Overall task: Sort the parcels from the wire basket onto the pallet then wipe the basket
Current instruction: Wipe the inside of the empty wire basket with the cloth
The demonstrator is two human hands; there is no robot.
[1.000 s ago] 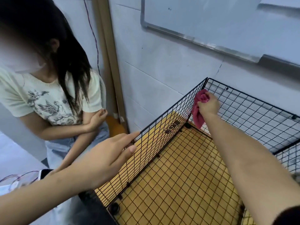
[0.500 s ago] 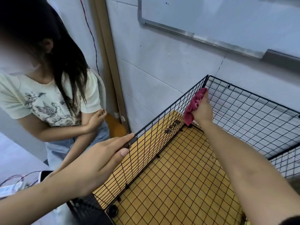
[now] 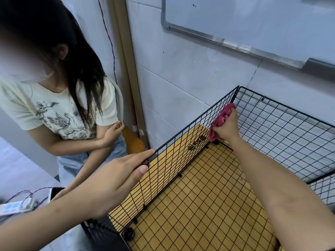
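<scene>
Wiping wire basket (image 3: 282, 127) corner, centre-right: right hand (image 3: 227, 127) grip curled round pink cloth (image 3: 222, 118); left hand (image 3: 112, 178), fingers straight, braces it against flex.

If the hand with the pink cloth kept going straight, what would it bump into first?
Probably the far corner of the wire basket: the right hand presses the pink cloth against the mesh there. The white wall lies behind it.

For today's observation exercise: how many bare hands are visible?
3. The left hand touches the side rim of the black wire basket; the right hand holds a crumpled pink cloth against its far corner; a bystander's hand holds their own arm. Their other hand is hidden.
</scene>
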